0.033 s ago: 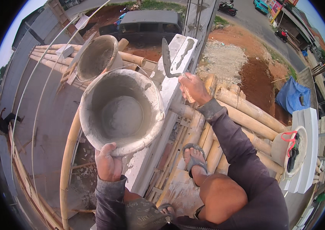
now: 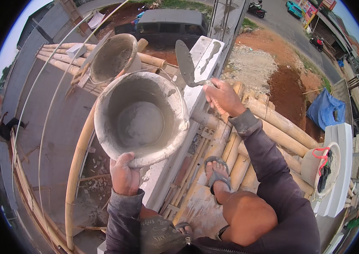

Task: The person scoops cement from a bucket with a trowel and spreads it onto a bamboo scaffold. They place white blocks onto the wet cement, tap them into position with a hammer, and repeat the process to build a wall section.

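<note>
Head view, clock directions taken from frame centre. Sandalled foot (image 2: 217, 174) seen at 5 o'clock, planted on a stained board beside bamboo poles (image 2: 277, 137). At 7 to 8 o'clock, the left hand (image 2: 125, 175) is clamped on the near rim of a grey-crusted bucket (image 2: 118, 99), thumb laid over the lip, fingers underneath hidden. Bucket is held at 9 o'clock, mouth turned up toward the camera, inside coated with grey paste. At 2 o'clock, the right hand (image 2: 225, 99) is wrapped around the handle of a trowel (image 2: 184, 61); its smeared blade is pointed up toward 12 o'clock, apart from the bucket. Behind the blade, a white block (image 2: 201, 48) is seen, streaked with grey on top. A second crusted bucket (image 2: 133, 65) is placed at 10 to 11 o'clock, just past the held one. At 3 to 4 o'clock, a pale bucket (image 2: 310, 167) with a red strap is seen beside white slabs (image 2: 340, 142). Blue sheeting (image 2: 325, 108) is draped near 3 o'clock. Farther off, another person (image 2: 6, 127) is seen at 9 o'clock; a dark vehicle (image 2: 167, 28) is parked at 12.
</note>
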Motion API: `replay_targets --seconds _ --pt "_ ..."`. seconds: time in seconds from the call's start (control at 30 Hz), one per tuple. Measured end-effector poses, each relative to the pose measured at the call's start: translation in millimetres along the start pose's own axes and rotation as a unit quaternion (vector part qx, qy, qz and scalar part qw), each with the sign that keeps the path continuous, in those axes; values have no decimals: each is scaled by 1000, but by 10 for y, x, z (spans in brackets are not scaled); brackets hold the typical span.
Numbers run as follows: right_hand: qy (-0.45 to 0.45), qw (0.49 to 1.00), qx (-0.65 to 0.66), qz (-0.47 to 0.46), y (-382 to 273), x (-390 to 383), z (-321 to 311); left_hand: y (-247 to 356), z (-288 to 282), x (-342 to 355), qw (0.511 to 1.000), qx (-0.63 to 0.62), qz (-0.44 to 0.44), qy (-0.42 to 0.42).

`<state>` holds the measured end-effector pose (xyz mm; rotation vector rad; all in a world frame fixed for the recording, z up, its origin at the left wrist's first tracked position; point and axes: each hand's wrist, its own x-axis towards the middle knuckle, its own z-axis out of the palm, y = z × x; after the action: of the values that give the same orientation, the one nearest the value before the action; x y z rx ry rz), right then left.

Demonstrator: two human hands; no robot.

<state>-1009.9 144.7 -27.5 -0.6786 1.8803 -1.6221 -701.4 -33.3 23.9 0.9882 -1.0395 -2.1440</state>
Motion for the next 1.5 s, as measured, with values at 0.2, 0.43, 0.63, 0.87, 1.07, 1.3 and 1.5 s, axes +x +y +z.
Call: replay_targets --seconds 0.2,0.43,0.63,0.87,1.07,1.3,1.5 --pt "-80 799 -548 -235 -855 -627 422 -309 -24 -156 999 28 2 -23" --pt "-200 738 -618 -181 -697 -584 896 -414 219 -311 989 126 78 5" --pt "-214 874 -421 -114 -726 -601 435 -268 41 -333 999 20 -18 28" --pt "-45 988 -145 37 -754 -466 -81 -117 -215 -337 998 -26 0 52" --pt "86 995 0 59 393 605 -243 89 -441 -527 997 -53 44 44" --pt "153 968 161 115 1532 601 459 242 -656 -581 991 -7 55 122" --pt "87 974 144 150 1518 -102 883 270 -744 -583 991 -13 44 127"
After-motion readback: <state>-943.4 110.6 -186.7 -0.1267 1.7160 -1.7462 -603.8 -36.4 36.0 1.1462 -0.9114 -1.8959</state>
